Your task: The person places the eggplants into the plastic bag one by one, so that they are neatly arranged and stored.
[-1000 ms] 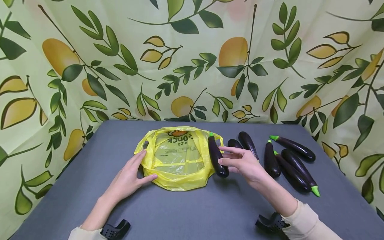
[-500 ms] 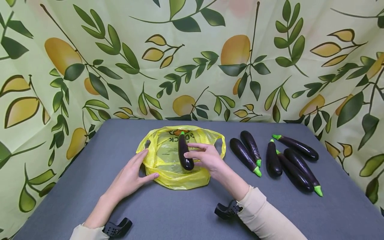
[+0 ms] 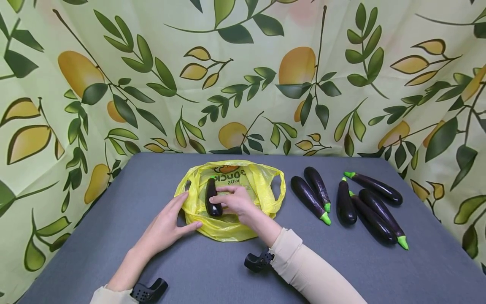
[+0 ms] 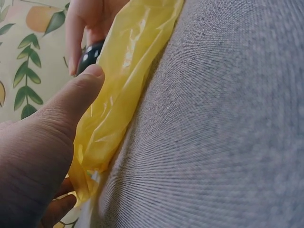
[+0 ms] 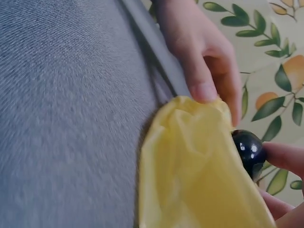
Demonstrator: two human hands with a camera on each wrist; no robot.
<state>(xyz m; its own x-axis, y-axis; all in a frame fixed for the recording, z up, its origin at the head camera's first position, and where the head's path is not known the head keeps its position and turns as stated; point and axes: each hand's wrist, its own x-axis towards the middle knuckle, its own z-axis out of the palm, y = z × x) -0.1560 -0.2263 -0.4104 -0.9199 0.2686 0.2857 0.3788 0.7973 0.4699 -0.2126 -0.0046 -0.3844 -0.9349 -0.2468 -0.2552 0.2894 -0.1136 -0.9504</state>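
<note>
A yellow plastic bag (image 3: 228,233) with printed lettering lies on the table, its mouth spread upward. Inside its opening, toward the left, my right hand (image 3: 237,202) pinches a dark purple eggplant (image 3: 212,198) between thumb and fingers, green stem end pointing away. The rounded eggplant end (image 5: 249,149) shows above the bag's side in the right wrist view. My left hand (image 3: 164,226) rests against the bag's left side with fairly straight fingers, thumb along the near rim. In the left wrist view that thumb (image 4: 78,95) overlaps the yellow plastic (image 4: 116,104).
Two eggplants (image 3: 308,196) lie just right of the bag. Farther right is a group of several more eggplants (image 3: 372,217) with green stems. All lie on the grey tabletop (image 3: 212,274), backed by a leaf-and-fruit-patterned cloth (image 3: 243,84).
My right hand has carried the eggplant leftward from the bag's right rim, over the opening and to its left part. My left hand has stayed at the bag's left side.
</note>
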